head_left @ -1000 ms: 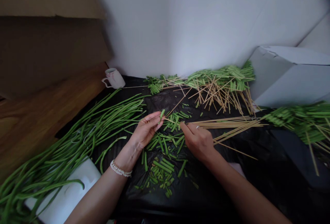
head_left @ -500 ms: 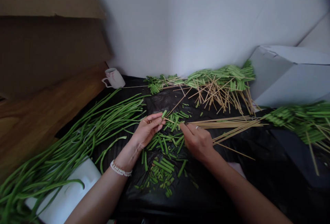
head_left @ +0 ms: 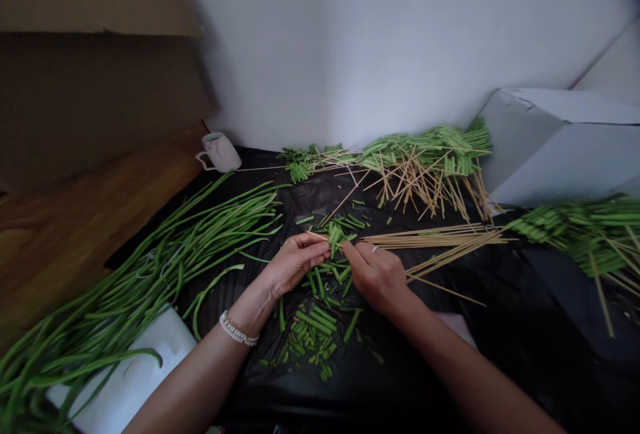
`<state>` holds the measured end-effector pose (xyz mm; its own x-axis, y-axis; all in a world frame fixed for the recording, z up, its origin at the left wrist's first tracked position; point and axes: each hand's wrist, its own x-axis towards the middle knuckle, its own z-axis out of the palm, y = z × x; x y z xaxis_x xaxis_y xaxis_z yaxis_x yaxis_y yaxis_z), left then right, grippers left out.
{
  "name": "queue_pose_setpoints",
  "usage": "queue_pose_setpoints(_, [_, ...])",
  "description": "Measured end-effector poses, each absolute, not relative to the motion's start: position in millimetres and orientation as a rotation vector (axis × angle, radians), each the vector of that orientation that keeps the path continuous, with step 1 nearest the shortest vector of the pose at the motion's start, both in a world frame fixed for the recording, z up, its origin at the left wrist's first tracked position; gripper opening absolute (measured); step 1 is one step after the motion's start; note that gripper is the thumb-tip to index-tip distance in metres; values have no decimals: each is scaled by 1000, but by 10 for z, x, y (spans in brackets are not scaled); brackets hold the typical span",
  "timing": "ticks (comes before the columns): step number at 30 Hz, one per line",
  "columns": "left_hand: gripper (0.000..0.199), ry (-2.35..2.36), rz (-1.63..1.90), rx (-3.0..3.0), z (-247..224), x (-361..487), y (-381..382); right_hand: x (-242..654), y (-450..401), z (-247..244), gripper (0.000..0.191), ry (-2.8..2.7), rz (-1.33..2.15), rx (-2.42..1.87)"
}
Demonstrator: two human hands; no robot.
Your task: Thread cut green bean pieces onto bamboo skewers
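Just left of the middle, my left hand pinches something at its fingertips, by a pale skewer tip and green bean pieces. My right hand, with a ring on it, is closed close beside it; what its fingers grip is mostly hidden, though a thin stick seems to run between the hands. Cut green bean pieces lie scattered on the black sheet below and between my hands. Loose bamboo skewers lie to the right of my right hand.
Long uncut beans spread at left over a white object. A mug stands behind. Skewered beans are piled by the wall, more at right. A grey-white box sits back right.
My left hand has moved right and slightly down, closer to my right hand. The bean piece that stood at its fingertips now shows less clearly among the other pieces.
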<state>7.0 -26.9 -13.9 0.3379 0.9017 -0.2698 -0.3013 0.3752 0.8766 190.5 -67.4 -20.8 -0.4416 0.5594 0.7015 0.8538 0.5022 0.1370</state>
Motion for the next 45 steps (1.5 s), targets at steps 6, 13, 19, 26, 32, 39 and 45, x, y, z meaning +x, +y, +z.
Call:
queue_pose_setpoints(6, [30, 1053, 953, 1181, -25, -118, -162, 1998, -645, -192, 26, -2107, -694, -1200])
queue_pose_setpoints(13, [33, 1568, 693, 1932, 20, -424, -47, 2024, -629, -202, 27, -2100, -698, -1236])
queue_pose_setpoints(19, [32, 1690, 441, 2054, 17, -551, -31, 2010, -631, -205, 27, -2101, -704, -1232])
queue_pose_setpoints(26, [27, 1825, 226, 2055, 29, -646, -32, 2015, -619, -218, 25, -2107, -702, -1238])
queue_pose_setpoints(32, [18, 1698, 284, 2045, 22, -636, -27, 2012, -621, -206, 26, -2107, -690, -1228])
queue_pose_setpoints(39, [28, 1281, 859, 1563, 88, -464, -46, 2004, -630, -206, 26, -2115, -665, -1218])
queue_pose_setpoints(45, [25, 976, 943, 935, 20, -297, -86, 1989, -644, -202, 25, -2122, -670, -1199])
